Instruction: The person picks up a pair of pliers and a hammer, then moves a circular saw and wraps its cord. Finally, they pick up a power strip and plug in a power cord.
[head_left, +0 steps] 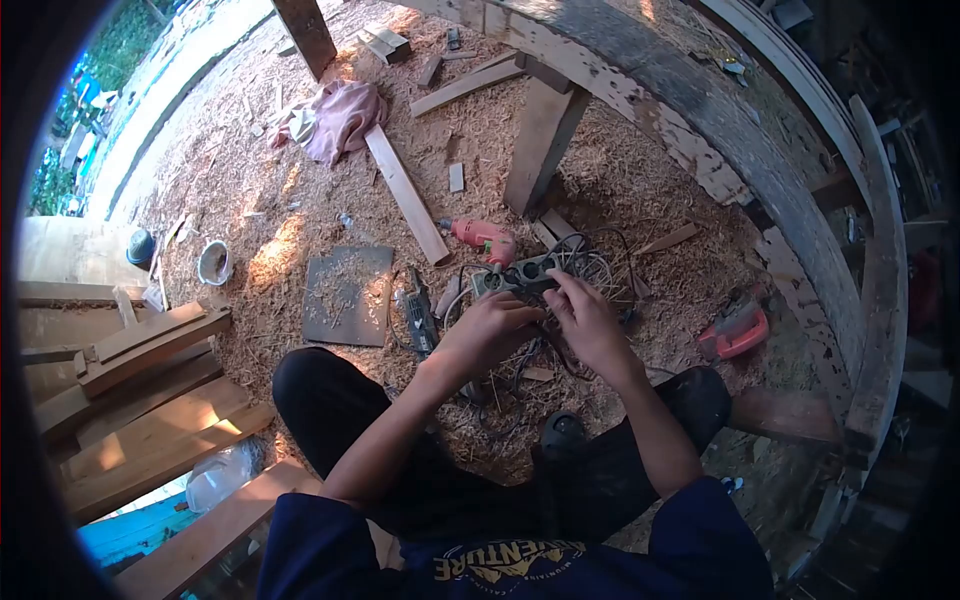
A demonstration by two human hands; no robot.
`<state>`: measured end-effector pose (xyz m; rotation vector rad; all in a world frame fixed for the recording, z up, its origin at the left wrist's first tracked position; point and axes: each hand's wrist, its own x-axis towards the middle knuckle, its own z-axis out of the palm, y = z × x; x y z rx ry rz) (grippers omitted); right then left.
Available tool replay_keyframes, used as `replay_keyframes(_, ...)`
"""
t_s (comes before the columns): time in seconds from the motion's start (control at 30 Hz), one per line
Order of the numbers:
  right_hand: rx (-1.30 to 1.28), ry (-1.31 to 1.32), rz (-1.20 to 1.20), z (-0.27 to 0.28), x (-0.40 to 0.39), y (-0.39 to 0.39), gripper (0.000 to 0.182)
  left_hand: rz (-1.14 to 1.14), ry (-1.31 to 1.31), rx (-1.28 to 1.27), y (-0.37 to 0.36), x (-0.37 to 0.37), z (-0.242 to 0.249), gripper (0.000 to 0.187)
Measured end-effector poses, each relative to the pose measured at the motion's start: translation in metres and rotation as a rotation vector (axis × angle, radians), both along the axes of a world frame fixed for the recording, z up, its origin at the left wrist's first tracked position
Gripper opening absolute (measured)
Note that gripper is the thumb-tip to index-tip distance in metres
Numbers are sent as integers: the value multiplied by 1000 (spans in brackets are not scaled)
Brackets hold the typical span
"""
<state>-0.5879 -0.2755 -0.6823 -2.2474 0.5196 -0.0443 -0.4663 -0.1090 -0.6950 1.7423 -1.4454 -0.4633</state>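
Note:
My left hand (pixel 492 325) has its fingers curled in front of a multi-socket power strip (pixel 512 277). Close beside it, my right hand (pixel 588 318) is closed, with thumb and index finger near the strip's right end. Something small and dark lies between the two hands, mostly covered by the fingers, and I cannot make out what it is. A red-pink power drill (pixel 482 238) rests just beyond the strip. Tangled cables (pixel 592 268) spread around the strip's right side and below my hands. Left of my left hand lies a dark, elongated power tool (pixel 420 318).
Wood shavings cover the ground. A dark square board (pixel 348 297) and a long plank (pixel 405 195) lie ahead. A red power tool (pixel 738 330) sits to the right. A wooden post (pixel 543 145) and a long beam (pixel 690 120) stand close by; stacked boards (pixel 160 430) are at left.

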Motion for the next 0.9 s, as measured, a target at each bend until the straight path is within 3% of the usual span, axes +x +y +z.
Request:
replay_keyframes(0.07,61,97,35,-7,8,3,49,4,-107,63,10,2,3,29)
replay_keyframes(0.17,149,153,84,-26,27,9,50,28,18,164,25,5,-8,30)
replay_keyframes(0.27,230,177,83,-52,49,11,60,-3,-43,192,38,7,-15,34)
replay_keyframes(0.4,313,197,-15,-102,81,6,71,-20,-33,233,48,19,-24,36)
replay_keyframes(0.63,181,152,-198,-191,121,-10,83,117,-75,169,61,24,-26,28)
replay_keyframes(0.77,354,100,-346,-205,134,-5,90,173,-137,203,64,28,-30,22)
replay_keyframes(0.9,609,59,-538,-209,147,13,88,103,-36,275,67,33,-34,23)
